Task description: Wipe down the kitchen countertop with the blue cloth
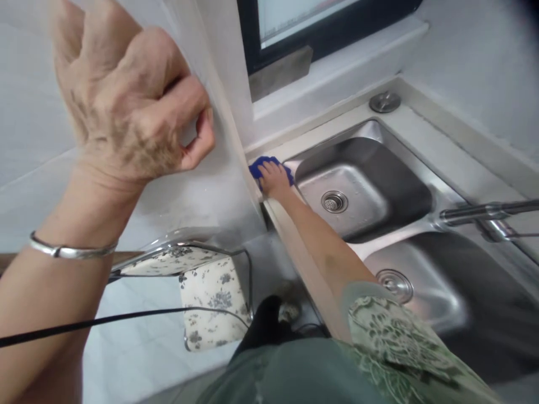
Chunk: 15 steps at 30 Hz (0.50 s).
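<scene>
My right hand (274, 178) lies flat and closed down on the blue cloth (261, 164), pressing it on the counter corner just left of the sink (357, 185); my left hand (126, 95), fingers curled and empty, leans on the wall tile (25, 112) for balance, I think

sink basins (357, 191): open, hand room
tap (484, 213): bars right side
wall corner (236, 140): blocks the left

Cloth (269, 164) on counter corner, left of sink (357, 191); faucet (488, 216) right.
</scene>
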### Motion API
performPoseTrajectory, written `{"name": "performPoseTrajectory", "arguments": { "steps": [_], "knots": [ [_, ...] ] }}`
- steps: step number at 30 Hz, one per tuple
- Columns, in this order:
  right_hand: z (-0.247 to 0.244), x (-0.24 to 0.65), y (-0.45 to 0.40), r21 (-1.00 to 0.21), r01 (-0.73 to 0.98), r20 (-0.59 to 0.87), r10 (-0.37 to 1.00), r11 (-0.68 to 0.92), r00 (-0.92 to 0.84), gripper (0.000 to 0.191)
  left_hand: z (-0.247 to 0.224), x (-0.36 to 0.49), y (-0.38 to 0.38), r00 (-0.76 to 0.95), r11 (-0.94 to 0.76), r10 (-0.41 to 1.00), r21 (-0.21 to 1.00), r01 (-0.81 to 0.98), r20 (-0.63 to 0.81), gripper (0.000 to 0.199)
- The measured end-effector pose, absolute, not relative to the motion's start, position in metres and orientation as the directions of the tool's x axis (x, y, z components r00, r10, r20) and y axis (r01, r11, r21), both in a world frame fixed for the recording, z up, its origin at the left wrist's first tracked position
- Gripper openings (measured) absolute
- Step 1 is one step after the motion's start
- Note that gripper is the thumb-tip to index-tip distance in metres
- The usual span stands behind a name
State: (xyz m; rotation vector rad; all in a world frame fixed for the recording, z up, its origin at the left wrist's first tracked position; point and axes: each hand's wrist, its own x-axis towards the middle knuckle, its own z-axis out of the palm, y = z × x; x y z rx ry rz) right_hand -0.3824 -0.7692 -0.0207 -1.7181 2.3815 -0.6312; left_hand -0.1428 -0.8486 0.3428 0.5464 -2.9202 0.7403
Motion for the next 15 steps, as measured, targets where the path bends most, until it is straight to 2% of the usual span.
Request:
{"name": "performPoseTrajectory", "arguments": {
  "steps": [1, 3, 8, 11, 15],
  "knots": [
    [-0.020, -0.378, -0.755, -0.399, -0.883, 0.132, -0.938, 0.247, -0.322, 0.053, 0.348, -0.150, -0.841, -0.933, 0.802, -0.287, -0.478, -0.357, 0.216, 0.088],
    [-0.018, -0.368, -0.721, -0.382, -0.898, 0.145, -0.946, 0.217, -0.290, 0.053, 0.355, -0.164, -0.833, -0.949, 0.786, -0.214, -0.536, -0.309, 0.234, 0.089],
    [-0.012, -0.350, -0.626, -0.357, -0.922, 0.154, -0.963, 0.153, -0.220, 0.051, 0.360, -0.179, -0.836, -0.970, 0.773, -0.114, -0.595, -0.222, 0.214, 0.079],
    [-0.012, -0.343, -0.576, -0.355, -0.926, 0.147, -0.971, 0.125, -0.187, 0.050, 0.359, -0.179, -0.834, -0.973, 0.785, -0.110, -0.583, -0.209, 0.201, 0.073],
    [-0.015, -0.336, -0.535, -0.352, -0.922, 0.155, -0.962, 0.160, -0.226, 0.052, 0.365, -0.180, -0.823, -0.968, 0.784, -0.158, -0.571, -0.242, 0.194, 0.071]
  ]
}}
